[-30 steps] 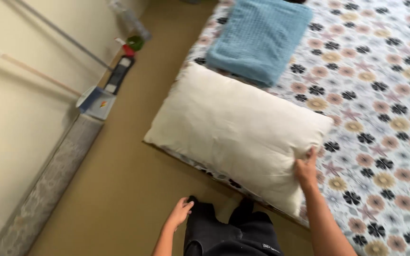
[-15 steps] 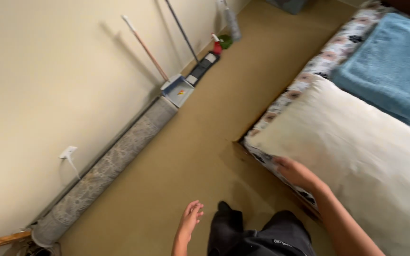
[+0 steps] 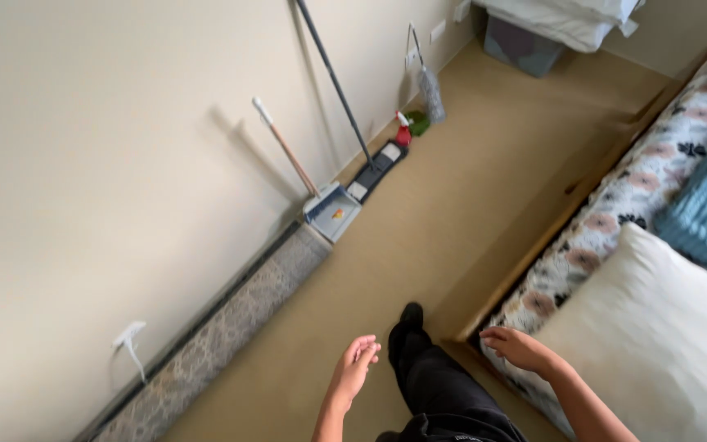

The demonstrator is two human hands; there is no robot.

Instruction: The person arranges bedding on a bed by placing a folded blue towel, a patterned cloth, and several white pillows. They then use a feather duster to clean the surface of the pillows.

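Cream pillow (image 3: 656, 344) is lying flat on the bed's near corner, plain and slightly rumpled, its edge overhanging the floral-print mattress (image 3: 615, 221), a cream sheet with pink and black flowers, which is running along the right side.

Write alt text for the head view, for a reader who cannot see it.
A person's right hand rests at the edge of a floral mattress beside a cream pillow, while the left hand hangs empty over tan floor. A rolled rug, dustpan and mop line the wall.
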